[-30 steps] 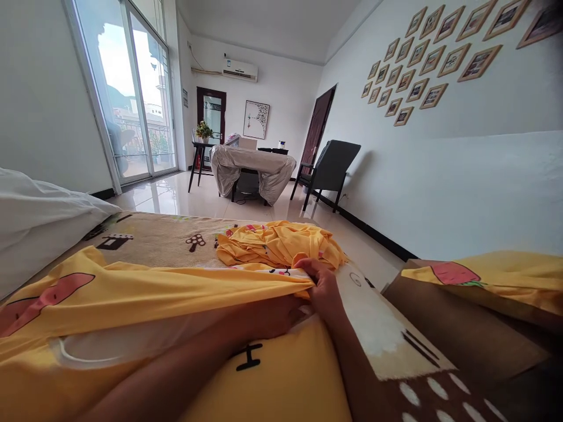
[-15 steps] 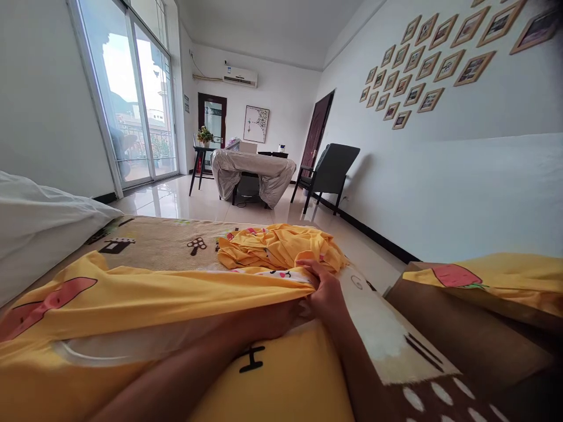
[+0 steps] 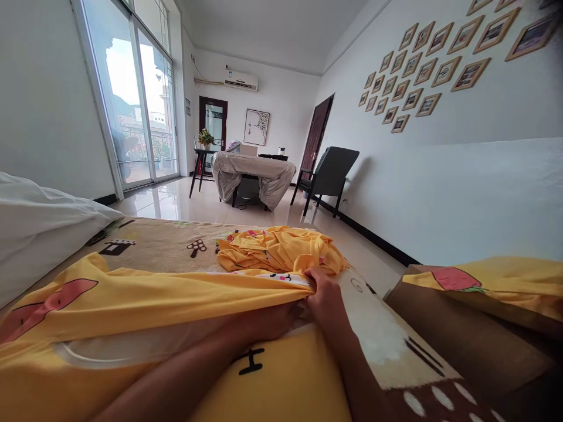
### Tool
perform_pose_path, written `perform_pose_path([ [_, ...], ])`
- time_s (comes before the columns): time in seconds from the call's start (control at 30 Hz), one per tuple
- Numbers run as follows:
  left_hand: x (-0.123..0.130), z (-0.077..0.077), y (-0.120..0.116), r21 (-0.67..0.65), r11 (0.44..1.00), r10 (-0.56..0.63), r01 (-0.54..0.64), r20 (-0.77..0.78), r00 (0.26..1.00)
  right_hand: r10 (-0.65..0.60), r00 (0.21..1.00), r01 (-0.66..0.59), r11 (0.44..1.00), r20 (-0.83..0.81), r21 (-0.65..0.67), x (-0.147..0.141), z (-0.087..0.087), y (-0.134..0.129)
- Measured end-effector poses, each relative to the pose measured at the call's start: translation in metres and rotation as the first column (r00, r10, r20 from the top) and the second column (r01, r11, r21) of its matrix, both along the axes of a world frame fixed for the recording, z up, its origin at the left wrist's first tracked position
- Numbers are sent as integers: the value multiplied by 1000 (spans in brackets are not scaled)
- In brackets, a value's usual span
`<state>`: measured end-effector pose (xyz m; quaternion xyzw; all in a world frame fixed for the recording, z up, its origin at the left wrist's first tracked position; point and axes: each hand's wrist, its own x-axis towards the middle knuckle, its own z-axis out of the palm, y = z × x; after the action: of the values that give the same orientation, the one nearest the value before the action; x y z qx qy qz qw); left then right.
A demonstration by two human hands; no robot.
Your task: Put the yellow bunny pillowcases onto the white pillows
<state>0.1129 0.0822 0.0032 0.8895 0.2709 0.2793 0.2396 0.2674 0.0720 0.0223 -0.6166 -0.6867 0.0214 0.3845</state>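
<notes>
Because the right hand [image 3: 324, 296] pinches one end of the yellow cloth [image 3: 153, 290], the cloth makes a long, tight fold toward 9 o'clock. The left hand [image 3: 275, 322] is tucked at its low side, and I can't tell if those fingers are wide or holding something. That fold looks stretched enough to make room underneath (like a little tent!). A yellow pad [image 3: 285, 381] with a black H sits at 6 o'clock from the hands. Just past them, at 11 o'clock, a crumpled yellow pile [image 3: 281, 249] lies on the patterned blanket [image 3: 156, 246], and it might get in the way. More yellow fabric [image 3: 519, 278] rests on something brown [image 3: 444, 322] at 3 o'clock. Far off at 11 o'clock is a covered table [image 3: 259, 164].
</notes>
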Motion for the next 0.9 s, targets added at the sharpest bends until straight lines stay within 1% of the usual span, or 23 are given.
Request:
perform_pose_path([
  [0.07, 0, 1, 0, -12, 1000, -6, 6, -4, 1000, 27, 998, -28, 999, -52, -16, -1, 1, 0],
  [0.17, 0, 0, 0, -31, 1000, 3, -3, 5, 1000, 52, 995, -54, 998, -84, -25, -1, 1, 0],
  [0.3, 1, -5, 3, -59, 998, 0, 1, 17, 1000, 6, 999, -9, 996, -35, -89, 1, -1, 2],
  [0.4, 1, -8, 5, -83, 997, 8, -6, 19, 1000, -27, 1000, 28, 994, 8, -103, 4, -1, 3],
  [0.47, 1, -8, 6, -94, 995, 22, -21, 17, 1000, -14, 1000, 13, 994, -8, -107, 6, -1, 4],
  [0.53, 1, -8, 6, -112, 993, 31, -31, 3, 1000, 20, 999, -26, 993, -50, -118, 8, 0, 6],
  [0.63, 1, -7, 6, -121, 992, 37, -40, -31, 999, 56, 991, -67, 994, -119, -91, 10, 1, 7],
  [0.77, 3, -6, 6, -92, 993, 68, -68, -6, 998, 78, 978, -77, 997, -193, 12, 9, -2, 9],
  [0.9, 2, -4, 4, -32, 999, 15, -13, 46, 999, 126, 966, -123, 992, -225, 30, 9, -4, 10],
])
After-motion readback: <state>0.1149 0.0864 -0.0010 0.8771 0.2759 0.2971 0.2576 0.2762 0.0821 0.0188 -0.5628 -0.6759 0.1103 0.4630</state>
